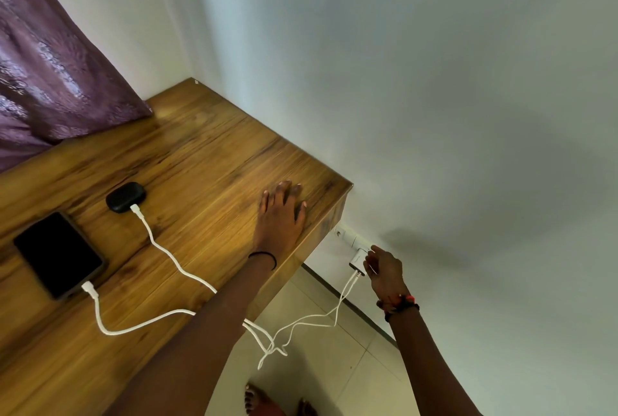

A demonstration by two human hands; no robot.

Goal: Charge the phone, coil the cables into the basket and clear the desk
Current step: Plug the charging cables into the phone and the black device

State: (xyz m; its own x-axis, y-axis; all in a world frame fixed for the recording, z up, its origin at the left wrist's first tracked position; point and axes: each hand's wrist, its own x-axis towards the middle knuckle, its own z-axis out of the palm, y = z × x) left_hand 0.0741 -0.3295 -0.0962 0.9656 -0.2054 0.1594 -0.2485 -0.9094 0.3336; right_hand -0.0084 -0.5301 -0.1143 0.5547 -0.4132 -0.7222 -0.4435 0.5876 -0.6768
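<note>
A black phone (57, 254) lies face up at the left of the wooden desk (200, 148), with a white cable (110, 328) plugged into its near end. Behind it sits a black earbud case (125, 197) with a second white cable (167, 253) plugged in. Both cables run off the desk's right edge, tangle (271, 345) over the floor and rise to a white charger (357, 260) in a wall socket (344, 235). My left hand (281, 215) rests flat on the desk near its right corner. My right hand (384, 270) holds the charger with curled fingers.
A purple patterned curtain (50, 64) hangs over the desk's far left. A white wall runs along the right. Pale floor tiles (334, 365) lie below, with my bare feet (267, 402) at the bottom edge.
</note>
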